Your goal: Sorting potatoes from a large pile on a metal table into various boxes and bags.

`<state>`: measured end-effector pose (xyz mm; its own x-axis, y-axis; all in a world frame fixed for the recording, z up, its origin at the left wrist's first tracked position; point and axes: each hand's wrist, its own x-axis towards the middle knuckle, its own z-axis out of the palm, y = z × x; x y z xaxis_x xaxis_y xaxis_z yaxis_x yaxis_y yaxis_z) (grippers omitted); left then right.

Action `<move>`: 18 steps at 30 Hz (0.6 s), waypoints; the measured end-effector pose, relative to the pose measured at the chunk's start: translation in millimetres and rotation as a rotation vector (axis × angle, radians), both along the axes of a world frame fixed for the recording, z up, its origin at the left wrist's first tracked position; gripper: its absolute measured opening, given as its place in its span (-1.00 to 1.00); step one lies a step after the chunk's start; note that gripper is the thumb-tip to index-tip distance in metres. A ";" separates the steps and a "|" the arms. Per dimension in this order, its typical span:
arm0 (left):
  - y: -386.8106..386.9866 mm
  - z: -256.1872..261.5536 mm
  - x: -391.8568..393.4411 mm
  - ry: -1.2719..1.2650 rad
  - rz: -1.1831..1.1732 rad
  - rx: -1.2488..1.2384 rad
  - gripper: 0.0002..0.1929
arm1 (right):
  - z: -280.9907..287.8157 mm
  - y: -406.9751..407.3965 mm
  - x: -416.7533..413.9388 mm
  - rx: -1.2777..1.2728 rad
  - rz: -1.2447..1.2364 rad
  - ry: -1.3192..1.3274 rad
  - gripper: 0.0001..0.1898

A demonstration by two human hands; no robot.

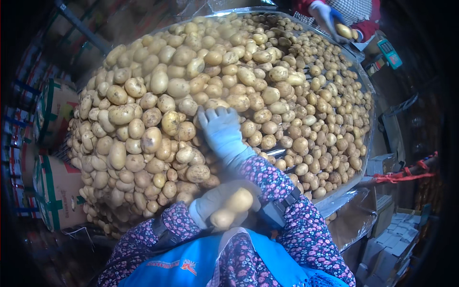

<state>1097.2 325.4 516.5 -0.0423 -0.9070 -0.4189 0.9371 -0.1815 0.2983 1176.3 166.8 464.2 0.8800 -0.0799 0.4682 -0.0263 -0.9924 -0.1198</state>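
Note:
My left hand (207, 207), in a pale work glove, is held close to my body and cradles two potatoes (222, 219), blurred by motion. Palm down, my gloved right hand (223, 131) reaches forward onto the heap of potatoes (150, 140). Its fingertips touch potatoes near the middle of the heap, and what lies under the palm is hidden. Larger potatoes are piled at the left; smaller potatoes (322, 136) spread over the right side of the metal-edged table (369, 143).
Across the table at upper right, a co-worker's gloved hand (324, 18) holds potatoes. A teal device (390, 53) lies beside them. Cardboard boxes with green tape (59, 193) stand at left. White cartons (391, 236) are stacked lower right, below a bar with red cord (405, 175).

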 end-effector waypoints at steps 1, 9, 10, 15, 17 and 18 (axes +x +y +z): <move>9.2 -4.0 1.7 -0.007 0.000 0.000 -0.26 | 7.9 -1.0 -0.6 0.111 0.086 -0.029 -0.34; 5.6 24.8 10.8 0.345 0.456 -0.014 -0.25 | 51.7 -37.5 -146.6 1.785 0.115 0.241 -0.59; 1.7 23.2 10.1 0.333 0.414 -0.160 -0.25 | 45.6 -25.7 -157.0 1.497 0.127 0.179 -0.58; -11.3 7.1 7.4 0.475 0.497 -0.139 -0.32 | 50.2 -5.6 -169.4 1.432 0.160 0.166 -0.41; -15.2 -9.1 11.7 0.299 0.436 -0.151 -0.33 | 45.9 -8.7 -179.6 1.478 0.182 0.189 -0.31; -18.2 -11.9 12.0 0.304 0.395 -0.167 -0.33 | 48.7 -7.3 -184.0 1.755 0.194 0.152 -0.28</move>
<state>1109.2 307.2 504.7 0.2195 -0.9318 -0.2890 0.9731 0.2303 -0.0033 992.3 159.4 512.9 0.9602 -0.2499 -0.1248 -0.0460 0.2995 -0.9530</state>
